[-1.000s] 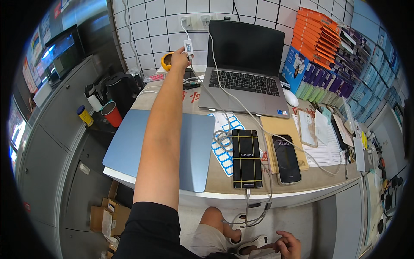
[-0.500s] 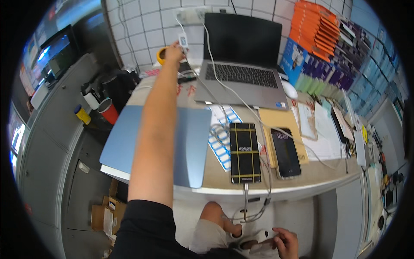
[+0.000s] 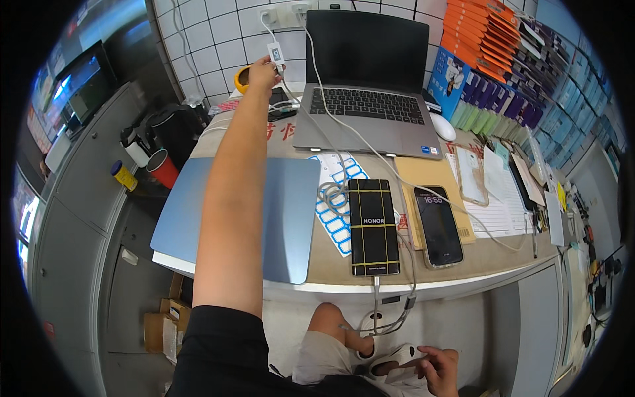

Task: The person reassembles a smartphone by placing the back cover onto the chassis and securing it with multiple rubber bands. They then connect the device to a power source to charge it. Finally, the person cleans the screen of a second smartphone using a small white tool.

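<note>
My left hand [image 3: 263, 74] reaches across the desk to the wall side, its fingers closed on a small white USB power meter [image 3: 275, 54] with a little display. From the meter's top a white cable runs up to a wall socket [image 3: 267, 18]; a grey cable [image 3: 309, 122] comes away below. A black phone with yellow lines [image 3: 374, 228] lies near the desk's front edge, a cable plugged into its lower end. Beside it a second phone [image 3: 439, 228] shows a lit lock screen. My right hand [image 3: 438, 370] hangs low by my lap, fingers loosely apart and holding nothing visible.
A grey laptop [image 3: 368, 106] stands unfolded at the back, and a blue closed laptop [image 3: 289, 218] lies under my left forearm. Yellow tape [image 3: 241, 79], a mouse [image 3: 442, 126], an envelope [image 3: 430, 169] and stacked boxes [image 3: 497, 109] surround them. Loose cables cross the desk.
The view has shifted slightly, and the meter and phone screen look sharper. My left hand still grips the meter; my right hand stays low.
</note>
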Demonstrator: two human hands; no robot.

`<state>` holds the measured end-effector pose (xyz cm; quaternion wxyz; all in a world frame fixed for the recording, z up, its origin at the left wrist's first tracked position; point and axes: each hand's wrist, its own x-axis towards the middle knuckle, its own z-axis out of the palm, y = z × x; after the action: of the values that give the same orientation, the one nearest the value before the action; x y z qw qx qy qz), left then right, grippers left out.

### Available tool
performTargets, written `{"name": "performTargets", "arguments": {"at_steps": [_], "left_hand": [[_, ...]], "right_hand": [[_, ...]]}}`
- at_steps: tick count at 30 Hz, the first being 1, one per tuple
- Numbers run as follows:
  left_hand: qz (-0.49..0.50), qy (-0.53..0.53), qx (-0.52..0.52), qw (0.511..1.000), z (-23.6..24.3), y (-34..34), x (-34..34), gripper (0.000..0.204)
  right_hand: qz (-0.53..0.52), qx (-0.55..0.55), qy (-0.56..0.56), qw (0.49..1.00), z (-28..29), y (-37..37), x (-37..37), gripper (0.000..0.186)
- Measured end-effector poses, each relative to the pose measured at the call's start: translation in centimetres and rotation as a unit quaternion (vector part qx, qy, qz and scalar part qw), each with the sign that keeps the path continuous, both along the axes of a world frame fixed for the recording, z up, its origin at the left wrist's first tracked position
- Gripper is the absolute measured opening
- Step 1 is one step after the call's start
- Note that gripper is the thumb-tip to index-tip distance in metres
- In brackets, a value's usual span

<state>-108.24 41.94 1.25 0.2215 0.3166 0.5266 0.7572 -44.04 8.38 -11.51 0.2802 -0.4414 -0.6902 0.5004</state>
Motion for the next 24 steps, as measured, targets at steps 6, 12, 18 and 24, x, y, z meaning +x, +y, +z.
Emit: {"name": "performTargets", "arguments": {"at_steps": [6, 12, 18, 24], "left_hand": [[0.016, -0.004, 0.011, 1.0, 0.6, -0.7, 0.3, 0.037], [0.02, 0.001, 0.002, 1.0, 0.5, -0.6, 0.5, 0.039], [-0.017, -0.013, -0.03, 0.999, 0.3, -1.0, 0.0, 0.042], [-0.008, -0.03, -0.048, 0.998, 0.4, -1.3, 1.3, 0.041]], "right_hand": [[-0.003, 0.022, -0.026, 0.999, 0.9, 0.1, -0.4, 0.024], [-0.009, 0.002, -0.015, 1.0, 0.6, -0.1, -0.3, 0.025], [-0.01, 0.001, -0.018, 1.0, 1.0, -0.1, -0.8, 0.024], [-0.011, 0.0, -0.026, 1.0, 1.6, -0.2, -1.1, 0.023]]}}
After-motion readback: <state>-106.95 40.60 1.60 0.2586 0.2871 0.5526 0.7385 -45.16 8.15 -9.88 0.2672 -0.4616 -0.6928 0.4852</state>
